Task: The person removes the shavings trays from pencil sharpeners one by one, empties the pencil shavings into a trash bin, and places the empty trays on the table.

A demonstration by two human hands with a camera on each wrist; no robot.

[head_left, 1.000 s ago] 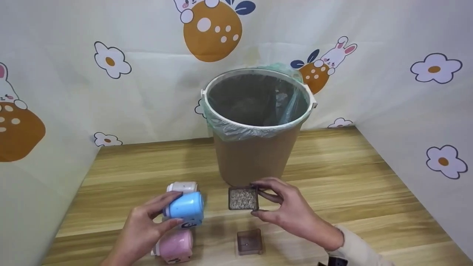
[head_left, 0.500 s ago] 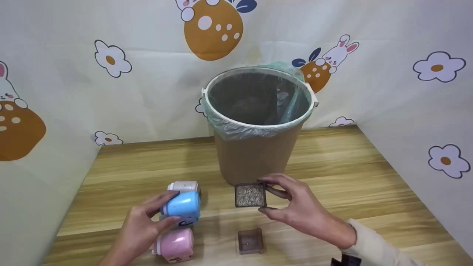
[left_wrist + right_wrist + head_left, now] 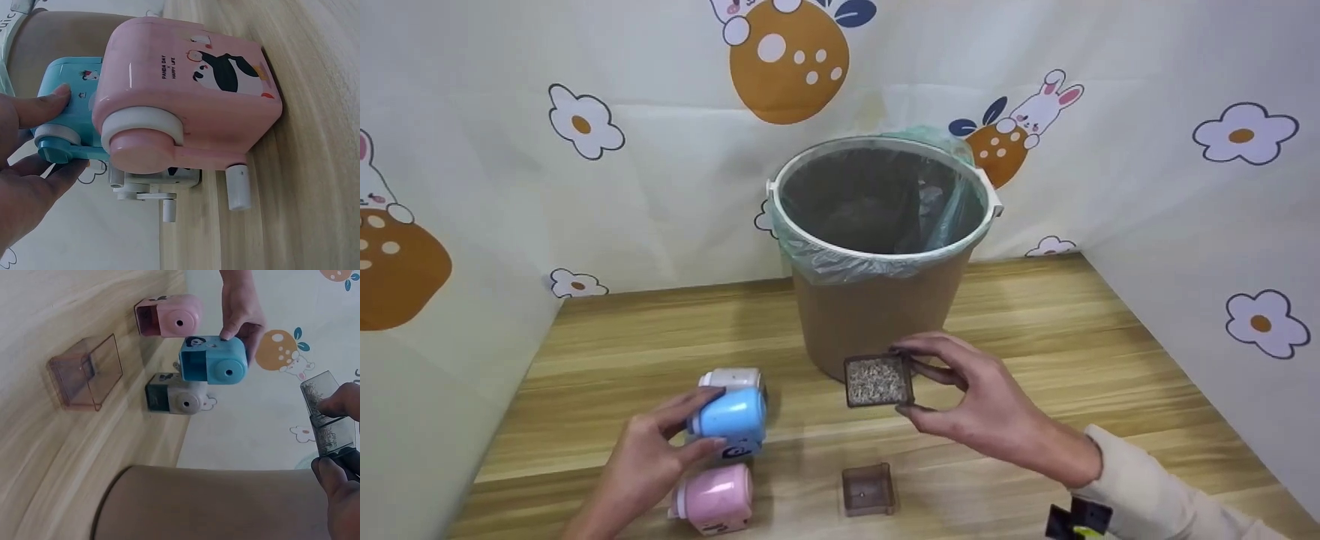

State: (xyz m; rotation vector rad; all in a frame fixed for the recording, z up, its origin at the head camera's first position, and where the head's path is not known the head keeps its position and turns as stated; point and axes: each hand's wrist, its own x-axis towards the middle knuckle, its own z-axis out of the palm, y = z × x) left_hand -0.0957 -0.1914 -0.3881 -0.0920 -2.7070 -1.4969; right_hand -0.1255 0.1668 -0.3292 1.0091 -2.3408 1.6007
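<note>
My left hand [image 3: 649, 454] grips a blue crank pencil sharpener [image 3: 731, 416] off the table; in the right wrist view its drawer slot [image 3: 194, 367] is open and hollow. Between thumb and fingers, my right hand [image 3: 990, 405] pinches a dark see-through shavings drawer [image 3: 877, 381] filled with pencil shavings, held up in front of the bin. A pink sharpener [image 3: 716, 496] stands nearer me, its crank handle [image 3: 238, 187] showing in the left wrist view. Behind the blue one is a white-grey sharpener [image 3: 183, 396], partly hidden in the head view. A brownish clear drawer [image 3: 868, 491] sits on the table.
A tall brown bin [image 3: 877, 315] with a pale rim and a green-tinted liner bag [image 3: 840, 266] stands at the back of the wooden table [image 3: 622, 337]. Patterned cloth walls [image 3: 660, 187] enclose the table at the back and sides.
My right hand has lifted the shavings drawer and carried it to the right, toward the bin's front. The left hand and blue sharpener have hardly moved.
</note>
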